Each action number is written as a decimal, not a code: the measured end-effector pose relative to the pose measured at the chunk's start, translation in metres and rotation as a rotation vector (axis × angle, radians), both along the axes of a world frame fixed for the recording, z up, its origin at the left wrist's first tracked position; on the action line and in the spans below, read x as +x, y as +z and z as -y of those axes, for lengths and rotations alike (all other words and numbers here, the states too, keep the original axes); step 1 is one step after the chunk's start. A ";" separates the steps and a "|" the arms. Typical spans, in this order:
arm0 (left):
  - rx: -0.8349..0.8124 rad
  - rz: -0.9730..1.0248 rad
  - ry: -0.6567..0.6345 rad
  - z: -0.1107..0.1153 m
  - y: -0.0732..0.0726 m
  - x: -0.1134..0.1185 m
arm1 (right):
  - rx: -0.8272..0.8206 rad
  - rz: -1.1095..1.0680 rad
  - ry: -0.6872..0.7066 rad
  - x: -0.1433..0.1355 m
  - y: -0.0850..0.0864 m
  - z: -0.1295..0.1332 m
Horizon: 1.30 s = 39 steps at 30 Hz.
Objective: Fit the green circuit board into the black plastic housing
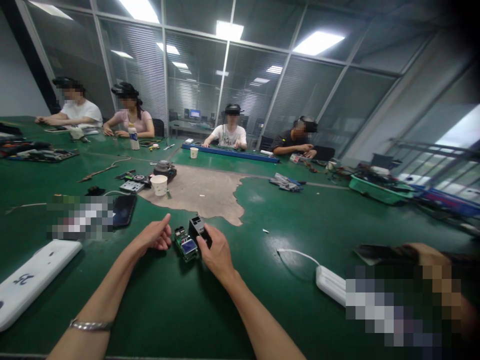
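Between my hands a small green circuit board module, with a blue-and-white block on it, rests on the green table. My right hand grips a small black casing with a grey end face, thumb on the near side and fingers over the top. The casing is just right of the board, tilted; whether the two touch I cannot tell. My left hand is left of the board, apart from it, thumb raised and fingers loosely curled, with nothing visible in it.
A paper cup stands near electronic parts. A dark phone-like slab and white power strip lie left. Gloves and a green basket are farther right. A white corded block lies nearer. Several people sit across the table.
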<state>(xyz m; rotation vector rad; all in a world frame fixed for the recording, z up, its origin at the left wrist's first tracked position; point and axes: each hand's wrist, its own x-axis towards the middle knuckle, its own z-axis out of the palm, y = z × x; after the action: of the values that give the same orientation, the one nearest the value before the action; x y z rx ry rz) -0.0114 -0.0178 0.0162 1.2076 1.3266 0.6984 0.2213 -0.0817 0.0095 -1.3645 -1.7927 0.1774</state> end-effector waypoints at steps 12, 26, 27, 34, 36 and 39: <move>0.018 -0.001 -0.012 -0.003 -0.005 -0.001 | 0.012 -0.074 -0.048 0.000 0.022 0.008; 0.070 0.018 0.022 0.003 -0.002 -0.002 | 0.053 0.005 0.110 -0.029 0.026 0.031; 0.062 0.024 0.022 0.003 -0.002 -0.002 | 0.053 0.019 0.110 -0.030 0.026 0.031; 0.068 0.035 -0.001 0.000 -0.004 -0.002 | 0.031 0.113 0.090 -0.033 0.023 0.033; 0.093 0.031 -0.006 -0.001 -0.005 -0.002 | 0.006 0.132 0.089 -0.031 0.021 0.035; 0.090 0.019 0.001 -0.001 -0.005 -0.001 | -0.039 0.157 0.095 -0.029 0.018 0.037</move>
<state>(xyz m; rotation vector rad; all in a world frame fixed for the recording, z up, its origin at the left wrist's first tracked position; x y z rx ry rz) -0.0125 -0.0173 0.0116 1.2695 1.2919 0.7751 0.1925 -0.1190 0.0275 -1.3537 -1.9954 0.1608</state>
